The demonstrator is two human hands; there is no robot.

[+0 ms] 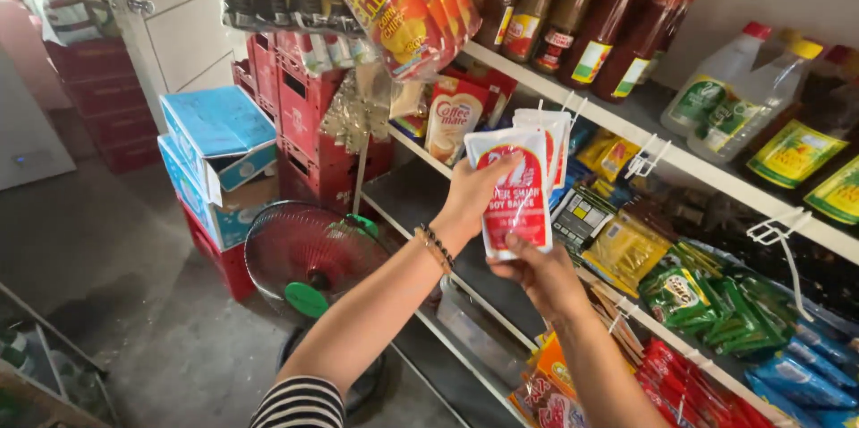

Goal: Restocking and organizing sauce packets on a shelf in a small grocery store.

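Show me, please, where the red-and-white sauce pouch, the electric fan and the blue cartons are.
red-and-white sauce pouch [512,200], head view, middle of its front.
electric fan [300,254], head view, wire grille.
blue cartons [215,124], head view, top carton's lid.

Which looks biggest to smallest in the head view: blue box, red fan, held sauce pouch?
1. Blue box and red fan: look alike, unsure.
2. Sauce pouch, smallest, though nearer the camera, held by both hands.

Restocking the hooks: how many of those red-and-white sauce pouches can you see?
2. One red-and-white plastic sauce pouch is held in front between the left hand and right hand. A second matching pouch hangs right behind it. More may be hidden behind them.
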